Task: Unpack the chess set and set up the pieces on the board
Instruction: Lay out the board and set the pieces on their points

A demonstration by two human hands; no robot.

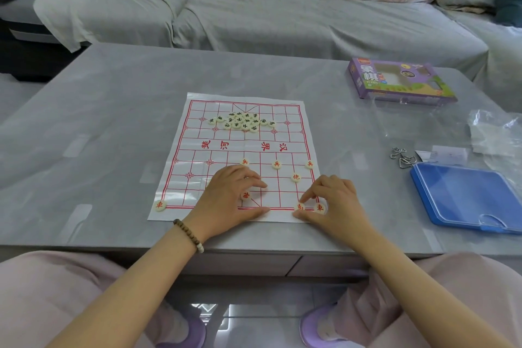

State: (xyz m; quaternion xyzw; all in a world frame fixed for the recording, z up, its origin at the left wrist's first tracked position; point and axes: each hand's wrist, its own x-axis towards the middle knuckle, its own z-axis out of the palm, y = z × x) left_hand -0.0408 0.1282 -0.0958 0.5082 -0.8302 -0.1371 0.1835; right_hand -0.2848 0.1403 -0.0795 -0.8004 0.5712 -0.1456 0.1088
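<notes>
A white paper xiangqi board with red lines lies flat on the grey table. Several black-lettered round pieces sit heaped on its far half. Red-lettered pieces stand on the near half: three soldiers, a cannon, a chariot at each near corner. My left hand rests palm down on the board, and a red piece shows under its fingers. My right hand pinches a red horse piece on the near edge line, beside the right chariot.
A purple chess box lies at the table's far right. A blue plastic case sits at the near right, with metal ring puzzles and crumpled clear plastic wrap behind it. A covered grey sofa stands beyond the table.
</notes>
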